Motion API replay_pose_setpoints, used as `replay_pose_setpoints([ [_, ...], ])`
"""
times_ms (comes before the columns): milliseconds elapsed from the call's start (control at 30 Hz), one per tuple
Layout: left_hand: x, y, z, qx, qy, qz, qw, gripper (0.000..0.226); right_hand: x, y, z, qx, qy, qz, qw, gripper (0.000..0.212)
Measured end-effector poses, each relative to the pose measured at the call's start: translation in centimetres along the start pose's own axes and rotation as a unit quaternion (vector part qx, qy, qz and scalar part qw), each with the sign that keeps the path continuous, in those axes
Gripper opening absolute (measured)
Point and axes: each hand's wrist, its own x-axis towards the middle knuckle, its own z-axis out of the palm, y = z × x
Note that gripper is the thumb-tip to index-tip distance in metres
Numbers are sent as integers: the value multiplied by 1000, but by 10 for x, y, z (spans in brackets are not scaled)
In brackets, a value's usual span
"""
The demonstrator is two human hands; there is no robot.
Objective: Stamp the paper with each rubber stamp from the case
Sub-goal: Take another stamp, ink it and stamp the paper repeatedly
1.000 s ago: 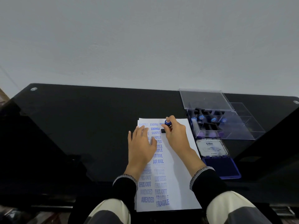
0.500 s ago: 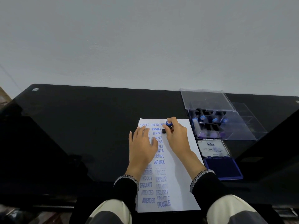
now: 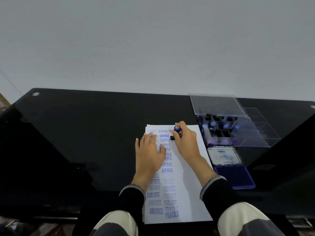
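A white paper [image 3: 187, 193] lies on the black glass table, covered in blue imprints such as SAMPLE, FRAGILE, AIR MAIL and FAX OUT. My right hand [image 3: 185, 142] grips a rubber stamp [image 3: 176, 132] with a blue knob and black base, held down near the paper's top edge. My left hand [image 3: 150, 155] rests flat on the sheet's left side, fingers spread. To the right stands the clear plastic case [image 3: 252, 140], lid raised, with several blue-topped stamps [image 3: 225, 126] inside.
An open blue ink pad [image 3: 235, 178] with its tin lid [image 3: 225, 155] folded back lies right of the paper, in front of the case. The table [image 3: 85, 142] ends at a pale wall behind. My knees show at the bottom.
Almost nothing differs. My right hand and the stamp stay at the same spot near the paper's top; my left hand keeps resting on the sheet.
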Motion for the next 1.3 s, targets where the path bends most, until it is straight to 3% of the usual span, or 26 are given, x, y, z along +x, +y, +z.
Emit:
replay_pose_setpoints([
  [367,0,1,-1,-4,-3,-2,1000,56,-19,3,5,22,37,-16,999,13],
  [667,-1,1,-2,-4,-4,-2,1000,56,9,-3,-4,-24,-45,28,998,13],
  [1000,-1,1,-2,-13,1,-1,1000,56,-15,-2,3,56,22,21,998,13],
  [1300,-1,3,-5,-14,-4,-2,1000,56,0,-1,0,54,-18,35,998,15],
])
